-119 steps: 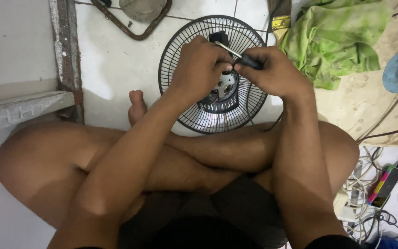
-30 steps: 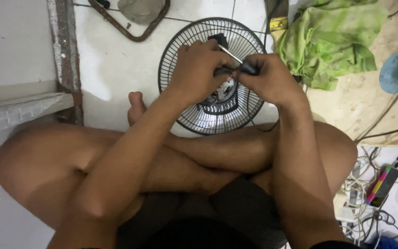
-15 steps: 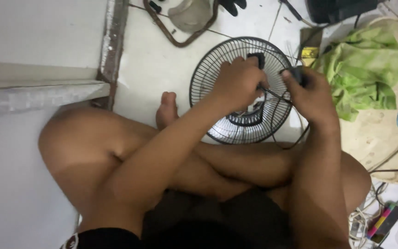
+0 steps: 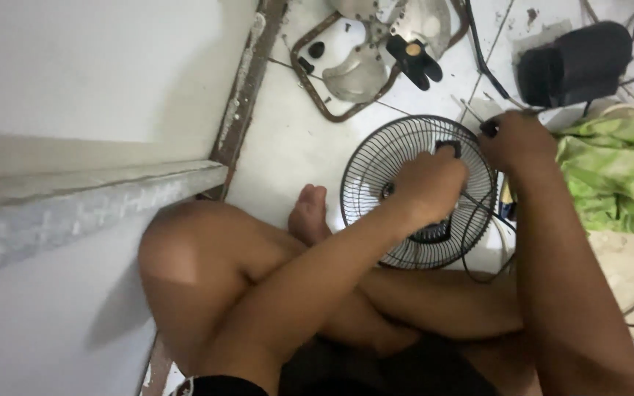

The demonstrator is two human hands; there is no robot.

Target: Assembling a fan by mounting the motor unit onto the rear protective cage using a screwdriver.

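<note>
A round black wire fan grille [image 4: 376,172] lies on the white tiled floor in front of my crossed legs. My left hand [image 4: 431,187] covers its centre, fingers curled down over the hub, with a small black clip on the rim just above the knuckles. At the grille's upper right edge my right hand [image 4: 516,139] is closed in a fist around a screwdriver [image 4: 488,128]; only its dark end sticks out. A thin black cable runs from under my left hand toward my right forearm.
Grey metal fan blades [image 4: 376,44] and a black knob piece [image 4: 414,59] lie in a rusty wire frame [image 4: 315,95] at the top. A black motor housing [image 4: 574,64] and a green cloth [image 4: 610,180] sit on the right. A wall ledge [image 4: 97,198] fills the left.
The view has swung left and up. My right hand has pulled away from the grille's centre to its upper right rim, while my left hand stays on the hub.
</note>
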